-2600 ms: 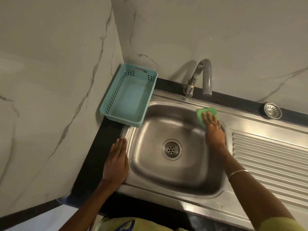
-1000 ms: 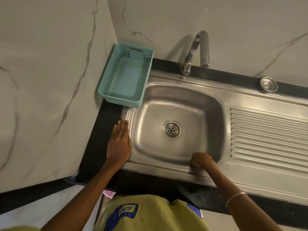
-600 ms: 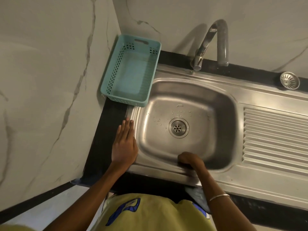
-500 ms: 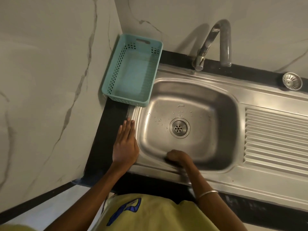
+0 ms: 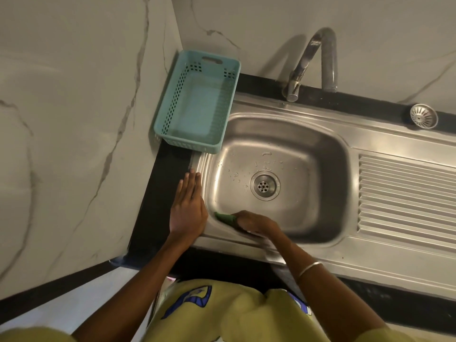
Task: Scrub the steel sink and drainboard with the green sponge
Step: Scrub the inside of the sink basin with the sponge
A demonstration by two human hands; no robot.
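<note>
The steel sink [image 5: 320, 154] has a round drain [image 5: 264, 186] in its middle and a ribbed drainboard [image 5: 407, 196] to its right. My right hand [image 5: 254, 222] presses the green sponge [image 5: 225, 217] against the near-left inner wall of the basin; only the sponge's left end shows past my fingers. My left hand [image 5: 188, 208] lies flat, fingers together, on the sink's left rim and the black counter, holding nothing. A few water drops sit around the drain.
A teal perforated basket [image 5: 172, 114] stands on the black counter [image 5: 162, 193] at the sink's far-left corner against the marble wall. The curved tap [image 5: 318, 55] rises behind the basin. A loose steel strainer [image 5: 423, 116] lies on the counter behind the drainboard.
My right hand has slid with the sponge leftward along the basin's near wall, from the near-right side to the near-left corner. My left hand has stayed flat on the rim.
</note>
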